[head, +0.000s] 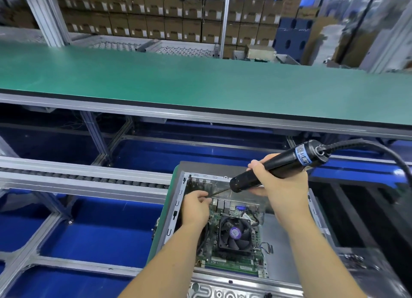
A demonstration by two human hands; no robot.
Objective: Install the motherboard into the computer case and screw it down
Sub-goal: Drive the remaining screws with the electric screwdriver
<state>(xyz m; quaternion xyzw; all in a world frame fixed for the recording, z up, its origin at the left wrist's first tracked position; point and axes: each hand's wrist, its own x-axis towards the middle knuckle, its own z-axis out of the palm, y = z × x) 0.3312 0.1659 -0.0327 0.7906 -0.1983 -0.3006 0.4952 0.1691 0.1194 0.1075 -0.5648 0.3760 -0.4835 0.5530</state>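
- One case (287, 248), one motherboard (225, 262), one fan (235, 233) on it.
- Right hand (283, 186) grips one screwdriver (274, 166).
- Left hand (196, 206) pinches its bit (219, 191).

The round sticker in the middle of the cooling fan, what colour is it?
Purple, with small pale print. The sticker shows best in the head view, on the black fan.
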